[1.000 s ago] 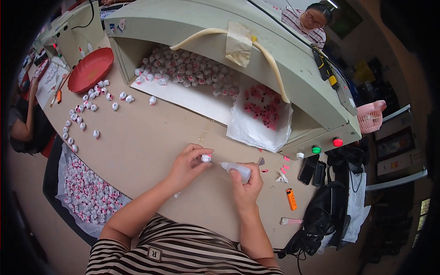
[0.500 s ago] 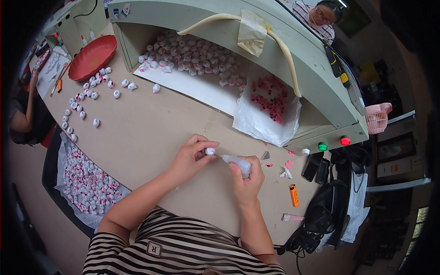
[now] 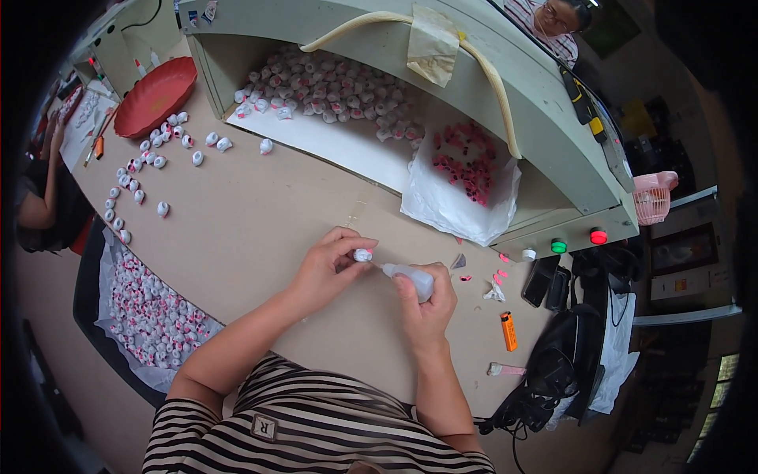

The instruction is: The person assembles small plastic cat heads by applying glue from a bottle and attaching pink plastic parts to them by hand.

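Observation:
Between the thumb and fingers of my left hand is a small white round piece with a touch of pink. My right hand is wrapped round a translucent squeeze bottle. The bottle's thin nozzle points left at the white piece, its tip close beside it; whether they touch I cannot tell. Both hands are over the middle of the beige table. Many similar white pieces lie heaped in the open grey cabinet ahead. Small pink-red pieces lie on white paper at its right end.
Loose white pieces trail across the table's left side near a red dish. A lined black tray full of pieces is at lower left. To the right are an orange lighter, a phone and black cables. Two other people are nearby.
The view has shifted slightly. Both hands keep nearly the same pose, with the white piece and the bottle still held close together.

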Demonstrator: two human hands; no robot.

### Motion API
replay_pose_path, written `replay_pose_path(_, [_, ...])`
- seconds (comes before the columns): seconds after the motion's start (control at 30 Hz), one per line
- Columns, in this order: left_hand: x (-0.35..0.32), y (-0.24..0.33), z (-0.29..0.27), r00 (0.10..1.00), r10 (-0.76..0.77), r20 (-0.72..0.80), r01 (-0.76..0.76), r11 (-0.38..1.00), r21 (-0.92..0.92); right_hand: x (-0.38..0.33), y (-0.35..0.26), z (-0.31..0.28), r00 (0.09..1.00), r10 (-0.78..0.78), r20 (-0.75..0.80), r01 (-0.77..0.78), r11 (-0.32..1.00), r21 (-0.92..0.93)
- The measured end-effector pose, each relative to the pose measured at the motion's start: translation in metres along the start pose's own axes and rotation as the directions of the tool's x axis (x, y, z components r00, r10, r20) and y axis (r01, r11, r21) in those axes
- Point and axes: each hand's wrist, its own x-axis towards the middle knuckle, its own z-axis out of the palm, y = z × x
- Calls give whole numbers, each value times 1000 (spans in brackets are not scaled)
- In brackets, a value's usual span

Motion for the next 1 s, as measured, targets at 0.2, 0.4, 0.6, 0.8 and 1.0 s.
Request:
replay_pose_path(0.2, [1, 3, -2, 998, -27, 50, 31, 997, -76, 0, 2, -2, 999, -14, -33, 15, 999, 33])
replay_pose_path(0.4, [1, 1, -1, 1000, -12, 14, 13, 995, -95, 0, 2, -2, 1000, 1, -29, 0, 999, 40])
replay_pose_path(0.6, [0, 1, -1, 1000, -6, 19, 8, 995, -104, 1, -1, -2, 1000, -6, -27, 6, 1000, 13])
replay_pose_path(0.8, [0, 4, -2, 1000, -16, 10, 17, 996, -87, 2, -1, -4, 999, 16, -31, -16, 1000, -7])
replay_pose_path(1.0, [2, 5, -1, 1000, -21, 10, 22, 994, -103, 3, -1, -4, 999, 34, -1, -34, 999, 20])
